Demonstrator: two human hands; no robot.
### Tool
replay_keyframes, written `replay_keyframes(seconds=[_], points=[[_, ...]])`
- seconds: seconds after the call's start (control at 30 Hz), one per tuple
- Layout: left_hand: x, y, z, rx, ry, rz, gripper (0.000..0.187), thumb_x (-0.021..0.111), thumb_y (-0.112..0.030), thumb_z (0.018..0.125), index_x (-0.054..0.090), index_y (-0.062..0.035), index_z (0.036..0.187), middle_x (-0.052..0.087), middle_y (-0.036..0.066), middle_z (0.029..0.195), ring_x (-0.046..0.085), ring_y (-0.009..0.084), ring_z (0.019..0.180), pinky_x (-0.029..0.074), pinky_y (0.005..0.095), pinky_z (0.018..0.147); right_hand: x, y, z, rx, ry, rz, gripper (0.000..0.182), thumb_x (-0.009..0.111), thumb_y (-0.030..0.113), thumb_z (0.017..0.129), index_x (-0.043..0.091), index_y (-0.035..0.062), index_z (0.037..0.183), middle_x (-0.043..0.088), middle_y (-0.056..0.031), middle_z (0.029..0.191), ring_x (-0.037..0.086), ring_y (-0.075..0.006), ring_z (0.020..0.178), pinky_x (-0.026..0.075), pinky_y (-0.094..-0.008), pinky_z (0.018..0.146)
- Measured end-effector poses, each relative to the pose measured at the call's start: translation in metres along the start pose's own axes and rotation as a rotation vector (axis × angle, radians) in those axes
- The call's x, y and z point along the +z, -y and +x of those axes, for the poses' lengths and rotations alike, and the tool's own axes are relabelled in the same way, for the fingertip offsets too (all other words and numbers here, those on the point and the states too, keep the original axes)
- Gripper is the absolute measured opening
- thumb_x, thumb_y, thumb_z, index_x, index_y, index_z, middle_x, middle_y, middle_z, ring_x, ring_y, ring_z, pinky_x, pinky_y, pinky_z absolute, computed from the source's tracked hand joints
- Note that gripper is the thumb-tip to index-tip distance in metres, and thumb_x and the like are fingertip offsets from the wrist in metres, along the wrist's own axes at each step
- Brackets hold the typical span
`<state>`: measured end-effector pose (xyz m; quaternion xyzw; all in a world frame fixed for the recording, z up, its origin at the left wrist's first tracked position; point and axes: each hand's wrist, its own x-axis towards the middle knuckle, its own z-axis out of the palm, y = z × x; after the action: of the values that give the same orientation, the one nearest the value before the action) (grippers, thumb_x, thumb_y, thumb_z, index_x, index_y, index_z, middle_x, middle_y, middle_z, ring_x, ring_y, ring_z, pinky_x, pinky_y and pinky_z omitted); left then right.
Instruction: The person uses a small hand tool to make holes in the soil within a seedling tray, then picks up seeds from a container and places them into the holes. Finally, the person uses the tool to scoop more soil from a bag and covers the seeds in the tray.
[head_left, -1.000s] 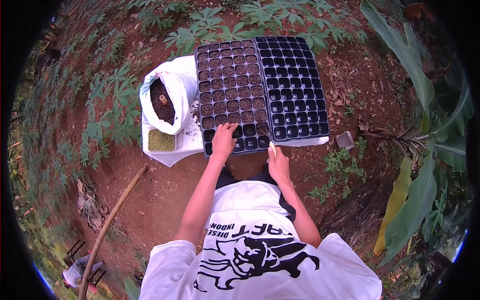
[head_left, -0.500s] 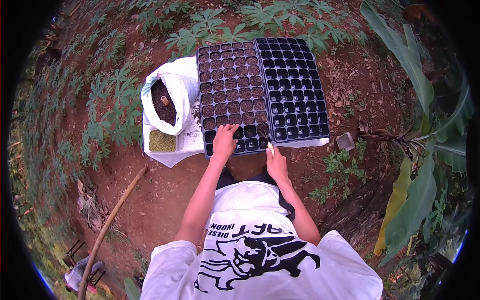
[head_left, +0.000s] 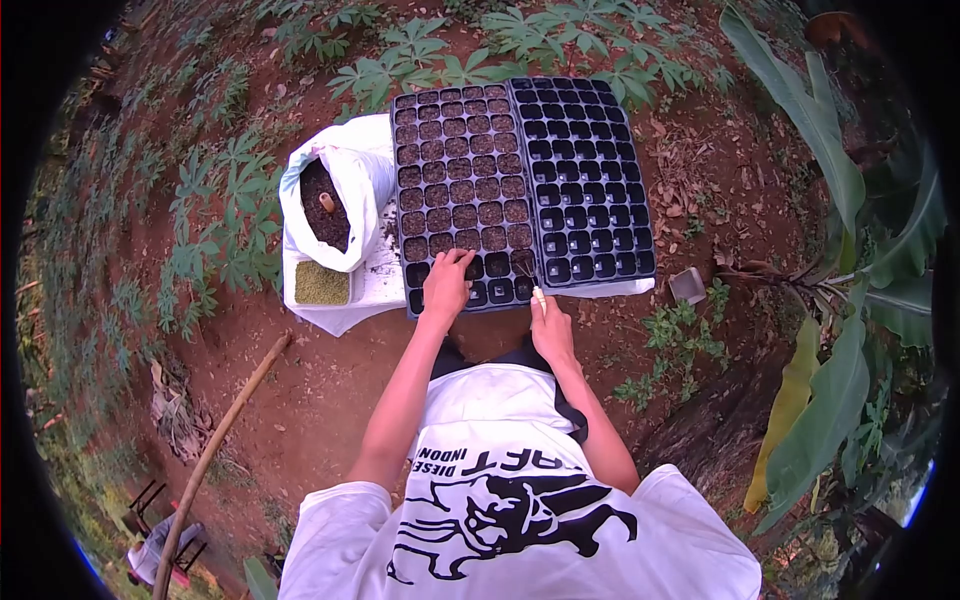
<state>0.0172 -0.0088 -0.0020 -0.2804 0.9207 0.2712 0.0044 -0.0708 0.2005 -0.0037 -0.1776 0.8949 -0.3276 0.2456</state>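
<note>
My left hand (head_left: 447, 287) rests on the near part of the left seedling tray (head_left: 455, 204), fingers stretched out and a little apart, holding nothing. Most cells of that tray are filled with dark soil, while several in its nearest rows look hollow. At the tray's near right corner my right hand (head_left: 552, 332) is closed around the pale handle of a small hand rake (head_left: 540, 298). Its thin, dark head reaches into a cell there and is hard to make out. Beside it lies a second black seedling tray (head_left: 538, 200) with unfilled cells.
To the left stand an open white sack (head_left: 366, 190) of dark soil and a container of small greenish grains (head_left: 322, 284). A white covered surface (head_left: 378, 292) lies beneath. A wooden pole (head_left: 225, 440) slants at lower left; a small square container (head_left: 687, 286) sits on the ground.
Both hands stay nearly where they were, with the rake's head still at the same corner cell. The whole view has shifted very slightly.
</note>
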Motion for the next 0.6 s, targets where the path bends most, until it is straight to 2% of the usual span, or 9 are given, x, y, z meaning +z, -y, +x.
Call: replay_keyframes(seconds=[0.13,0.27,0.6], points=[[-0.003,0.0,0.0,0.013,-0.01,0.003,0.062,0.076,-0.004,0.075,0.06,-0.0113,0.135,0.059,0.003,0.13,0.056,0.0274,0.116,0.051,0.038,0.099,-0.004,0.002,-0.003,0.042,0.055,0.026,0.037,0.049,0.033,0.103,0.06,-0.0025,0.109,0.066,-0.0322,0.087,0.063,-0.052,0.087,0.047,-0.0599,0.076],[0.0,-0.002,0.002,-0.002,0.012,0.034,0.062,0.076,-0.005,0.076,0.06,-0.0119,0.135,0.059,0.003,0.128,0.056,0.027,0.116,0.052,0.0382,0.097,0.003,-0.002,0.001,-0.006,0.012,-0.05,0.037,0.049,0.033,0.103,0.059,-0.0021,0.106,0.066,-0.0325,0.087,0.063,-0.0513,0.086,0.047,-0.0591,0.074],[0.002,-0.001,0.006,0.003,0.042,0.132,0.063,0.077,-0.007,0.076,0.06,-0.0135,0.136,0.059,0.004,0.128,0.056,0.0263,0.117,0.052,0.038,0.098,0.002,0.0,-0.002,0.027,0.02,-0.026,0.037,0.049,0.033,0.103,0.059,-0.0019,0.106,0.066,-0.0326,0.087,0.064,-0.0511,0.087,0.048,-0.0588,0.074]])
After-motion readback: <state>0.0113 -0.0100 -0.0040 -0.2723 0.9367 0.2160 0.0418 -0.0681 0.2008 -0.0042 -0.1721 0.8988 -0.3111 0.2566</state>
